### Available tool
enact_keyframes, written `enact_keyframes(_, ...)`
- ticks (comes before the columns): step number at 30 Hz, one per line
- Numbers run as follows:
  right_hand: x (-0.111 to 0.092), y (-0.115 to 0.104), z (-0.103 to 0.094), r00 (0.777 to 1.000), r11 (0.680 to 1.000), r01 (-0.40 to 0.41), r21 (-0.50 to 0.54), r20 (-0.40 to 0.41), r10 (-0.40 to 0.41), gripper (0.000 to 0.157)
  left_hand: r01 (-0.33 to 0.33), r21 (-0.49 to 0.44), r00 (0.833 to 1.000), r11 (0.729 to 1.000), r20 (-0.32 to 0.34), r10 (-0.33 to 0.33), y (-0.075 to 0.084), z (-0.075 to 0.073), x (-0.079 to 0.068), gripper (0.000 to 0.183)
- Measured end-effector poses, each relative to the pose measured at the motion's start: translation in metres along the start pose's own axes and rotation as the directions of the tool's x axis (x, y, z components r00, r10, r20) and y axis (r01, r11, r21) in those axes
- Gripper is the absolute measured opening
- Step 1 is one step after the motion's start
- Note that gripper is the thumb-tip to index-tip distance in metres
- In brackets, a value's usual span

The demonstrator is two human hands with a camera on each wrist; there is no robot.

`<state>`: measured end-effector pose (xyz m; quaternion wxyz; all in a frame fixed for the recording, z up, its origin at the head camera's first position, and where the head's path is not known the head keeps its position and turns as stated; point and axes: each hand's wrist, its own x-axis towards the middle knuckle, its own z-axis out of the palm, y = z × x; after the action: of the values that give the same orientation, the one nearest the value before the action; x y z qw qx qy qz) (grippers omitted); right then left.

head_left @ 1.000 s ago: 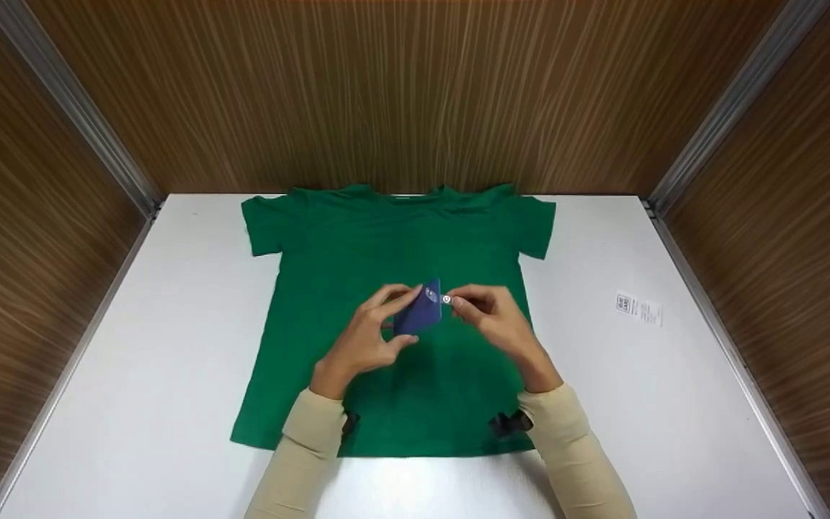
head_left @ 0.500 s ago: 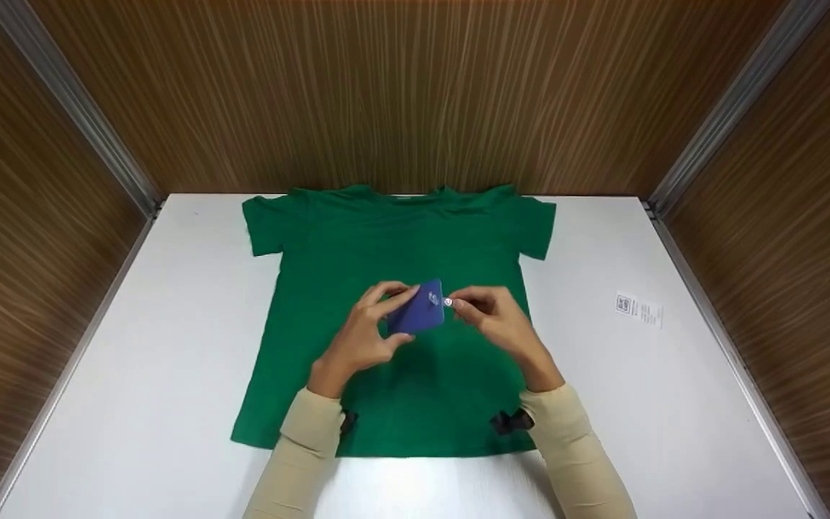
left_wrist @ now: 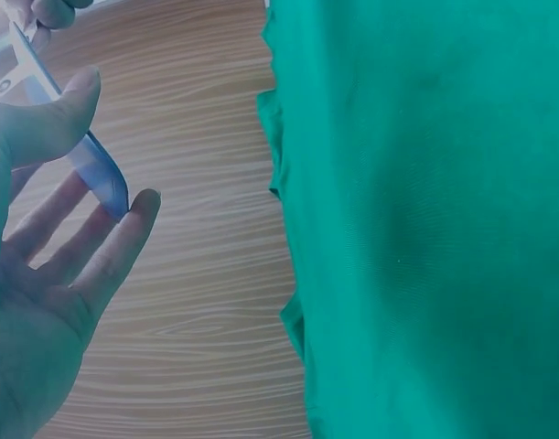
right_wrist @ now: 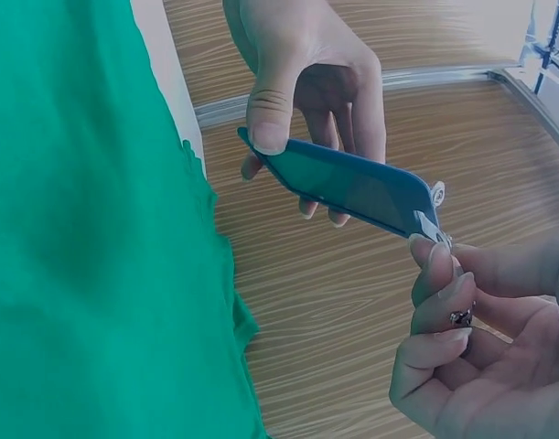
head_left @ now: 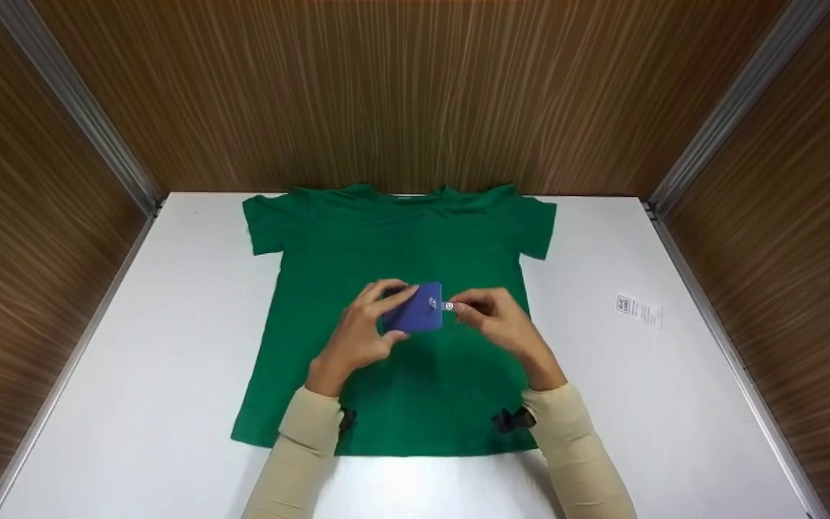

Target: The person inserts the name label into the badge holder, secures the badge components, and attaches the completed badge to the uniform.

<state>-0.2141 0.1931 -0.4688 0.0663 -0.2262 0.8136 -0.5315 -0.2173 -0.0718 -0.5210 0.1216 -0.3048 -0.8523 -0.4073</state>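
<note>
In the head view, my left hand point(head_left: 354, 335) holds a blue badge holder point(head_left: 415, 311) by its edges, thumb below and fingers above. My right hand point(head_left: 498, 322) pinches a clear snap strap point(head_left: 448, 306) at the holder's slotted end. The right wrist view shows the strap passing through that end, and a bit of metal clip point(right_wrist: 460, 317) between the right fingers, mostly hidden. Beneath both hands a green T-shirt point(head_left: 400, 245) lies spread flat, neck away from me. From the left wrist view, the badge holder point(left_wrist: 98, 174) appears edge-on between thumb and fingers.
A white printed card point(head_left: 639, 308) lies on the white table point(head_left: 681, 404) to the right of the shirt. Wood-grain panels point(head_left: 415, 94) wall in the back and both sides, with metal rails at the corners.
The badge holder has turned to show more of its blue face and sit more level. The left hand has shifted slightly left; the right hand keeps pinching the strap, slightly lower.
</note>
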Motion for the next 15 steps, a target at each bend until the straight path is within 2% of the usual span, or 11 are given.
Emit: enact_keyframes(15,0.0018,0.0081,-0.0054,1.000,1.000,-0.023,-0.021,0.017,0.023,0.025,-0.013,0.041,1.000,0.999,-0.018,0.014,-0.0003,-0.0015,-0.0004,0.069)
